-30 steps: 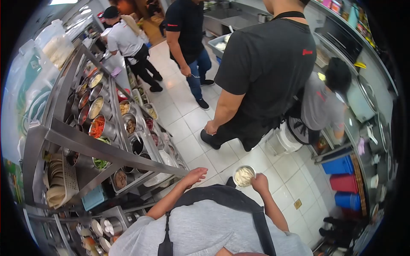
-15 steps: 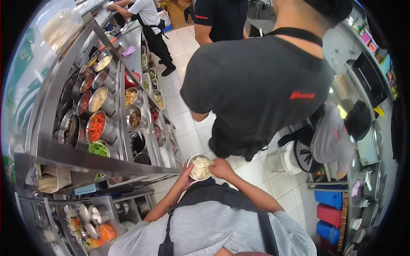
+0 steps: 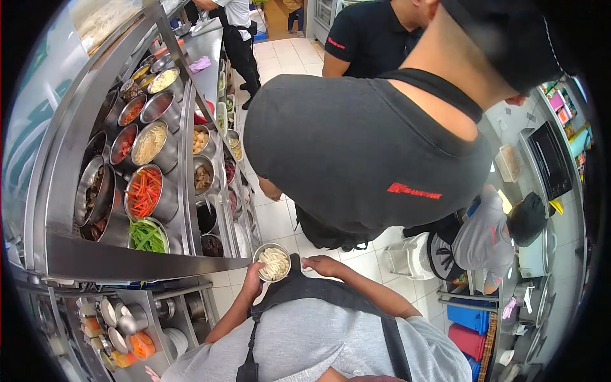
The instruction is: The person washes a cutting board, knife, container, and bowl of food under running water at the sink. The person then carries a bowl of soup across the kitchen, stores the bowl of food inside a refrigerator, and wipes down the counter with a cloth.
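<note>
Left hand point(image 3: 253, 279): bare, grasping a round bowl point(image 3: 287, 252) by the side of its rim, fingers partly hidden beneath. Right hand point(image 3: 323, 265): bare, released, fingers loosely bent toward the bowl, nothing visible in them. Contents: pale strips point(image 3: 273, 261), loose, heaped near the rim. Hazards, by judgement: a one-sided hold could let the bowl tip toward its unsupported right, spilling strips; a knock against the steel frame edge point(image 3: 159, 257), just beside the left hand, could jar it loose; a backward step by the co-worker in the dark shirt point(image 3: 356, 153), standing close ahead, could bump bowl or forearm. Lesser risk: dropped strips making the tiled floor point(image 3: 280, 56) slippery. Position: bowl directly to the right of the left hand, touching it, near upright, opening upward, in front of the dark apron point(image 3: 318, 291); right hand just beside the bowl's other side, a gap showing between. Adjacent stock, beyond the frame edge: container of green strips point(image 3: 146, 235); container of orange strips point(image 3: 144, 191).
</note>
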{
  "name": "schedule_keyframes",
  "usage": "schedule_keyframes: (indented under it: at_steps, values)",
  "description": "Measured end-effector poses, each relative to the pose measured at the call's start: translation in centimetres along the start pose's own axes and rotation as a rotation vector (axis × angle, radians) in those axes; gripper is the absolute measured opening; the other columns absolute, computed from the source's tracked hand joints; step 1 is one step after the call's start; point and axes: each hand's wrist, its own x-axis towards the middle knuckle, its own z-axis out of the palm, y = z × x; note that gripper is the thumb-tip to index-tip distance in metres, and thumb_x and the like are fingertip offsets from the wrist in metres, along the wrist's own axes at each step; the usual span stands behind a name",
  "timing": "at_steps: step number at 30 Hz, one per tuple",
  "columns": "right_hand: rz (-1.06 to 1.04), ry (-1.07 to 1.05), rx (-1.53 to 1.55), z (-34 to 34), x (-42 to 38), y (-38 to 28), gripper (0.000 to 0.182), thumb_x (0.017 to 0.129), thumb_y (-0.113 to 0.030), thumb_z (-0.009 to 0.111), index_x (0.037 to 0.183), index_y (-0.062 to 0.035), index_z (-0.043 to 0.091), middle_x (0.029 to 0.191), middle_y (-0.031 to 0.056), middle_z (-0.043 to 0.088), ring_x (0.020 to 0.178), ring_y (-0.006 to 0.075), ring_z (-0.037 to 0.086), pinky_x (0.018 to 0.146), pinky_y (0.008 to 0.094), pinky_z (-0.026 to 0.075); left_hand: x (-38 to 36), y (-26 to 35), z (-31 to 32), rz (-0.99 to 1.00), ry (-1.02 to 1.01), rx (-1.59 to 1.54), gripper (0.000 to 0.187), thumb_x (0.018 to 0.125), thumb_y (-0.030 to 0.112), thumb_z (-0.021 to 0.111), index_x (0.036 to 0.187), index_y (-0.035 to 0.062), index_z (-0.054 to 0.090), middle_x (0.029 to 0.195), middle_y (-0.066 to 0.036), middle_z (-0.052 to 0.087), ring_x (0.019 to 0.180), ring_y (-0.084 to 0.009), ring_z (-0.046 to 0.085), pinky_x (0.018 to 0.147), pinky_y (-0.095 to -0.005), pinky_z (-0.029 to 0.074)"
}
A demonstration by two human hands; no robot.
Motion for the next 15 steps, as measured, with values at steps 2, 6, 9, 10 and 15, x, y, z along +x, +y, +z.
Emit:
schedule_keyframes:
  at_steps: [2,6,9,10,15]
  values:
    - [0.096,0.013,-0.003,0.8,-0.6,2.8,0.08,0.102,-0.07,0.027,0.117,-0.0049,0.072,0.119,0.022,0.07,0.115,0.0386,0.063,0.104,0.0435,0.045,-0.5,0.1,-0.6,-0.008,0.017,0.022,0.054,0.087,0.025,0.054,0.133,-0.0035,0.057,0.124,-0.017,0.068,0.11,-0.0279,0.069,0.098,-0.0386,0.054]
    - [0.251,0.112,-0.077,3.2,-1.6,11.7,0.071,0.103,-0.059,0.036,0.125,0.0003,0.067,0.126,0.027,0.066,0.123,0.042,0.06,0.106,0.0462,0.044,-1.1,0.3,-0.9,-0.044,0.044,0.042,0.056,0.088,0.026,0.055,0.135,-0.0032,0.056,0.127,-0.017,0.067,0.116,-0.0284,0.066,0.103,-0.0395,0.051]
    - [0.473,0.36,0.052,5.3,-4.8,14.1,0.067,0.102,-0.052,0.044,0.131,0.0055,0.06,0.126,0.0292,0.065,0.122,0.0432,0.061,0.106,0.0466,0.045,-1.6,0.3,-1.4,-0.006,0.021,-0.015,0.056,0.09,0.027,0.053,0.138,-0.0015,0.053,0.132,-0.017,0.065,0.121,-0.029,0.064,0.105,-0.0431,0.051]
    - [0.478,0.374,0.078,6.3,-5.6,14.4,0.067,0.102,-0.052,0.044,0.131,0.0055,0.06,0.126,0.0292,0.065,0.122,0.0432,0.061,0.106,0.0466,0.045,-1.7,0.2,-1.9,-0.018,0.009,0.01,0.056,0.09,0.027,0.053,0.138,-0.0015,0.053,0.132,-0.017,0.065,0.121,-0.029,0.064,0.105,-0.0431,0.051]
    - [0.602,0.859,0.184,10.3,-6.7,16.2,0.076,0.096,-0.043,0.059,0.147,0.0099,0.04,0.142,0.0347,0.05,0.13,0.0485,0.051,0.11,0.0504,0.042,-2.2,-0.1,-3.3,-0.089,-0.019,-0.074,0.057,0.091,0.028,0.052,0.14,-0.0015,0.051,0.135,-0.017,0.063,0.123,-0.0295,0.063,0.106,-0.0434,0.051]
